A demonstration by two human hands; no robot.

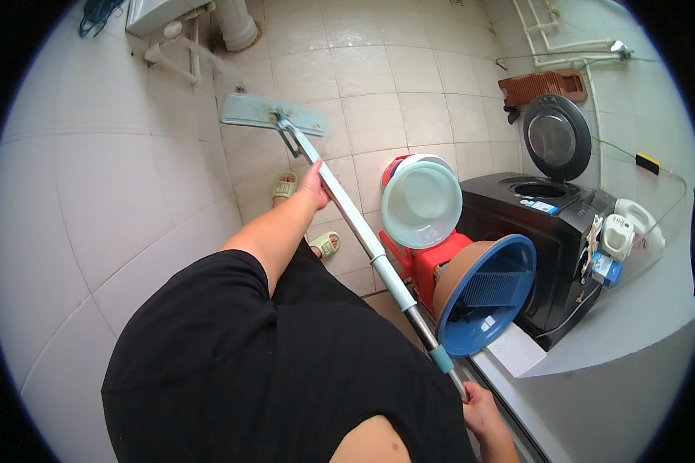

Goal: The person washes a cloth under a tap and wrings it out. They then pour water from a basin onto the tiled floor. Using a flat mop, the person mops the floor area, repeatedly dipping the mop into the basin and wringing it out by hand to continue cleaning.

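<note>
Centre frame, a flat mop [347,208] runs diagonally from upper left to lower right. Its pale green head [272,113] lies flat on the tiled floor [409,85] in the upper middle. Left hand [314,185] closed around the metal handle about midway. Right hand [480,409], bottom edge right of centre, grips the handle's top end; fingers partly cut off, but it looks closed on it. Right of the handle: a pale round basin [422,202] on a red stool [428,266], a blue basin [490,297] leaning on a black washing machine [544,231] with its lid up. Green slippers [284,185] on the person's feet beside the handle.
</note>
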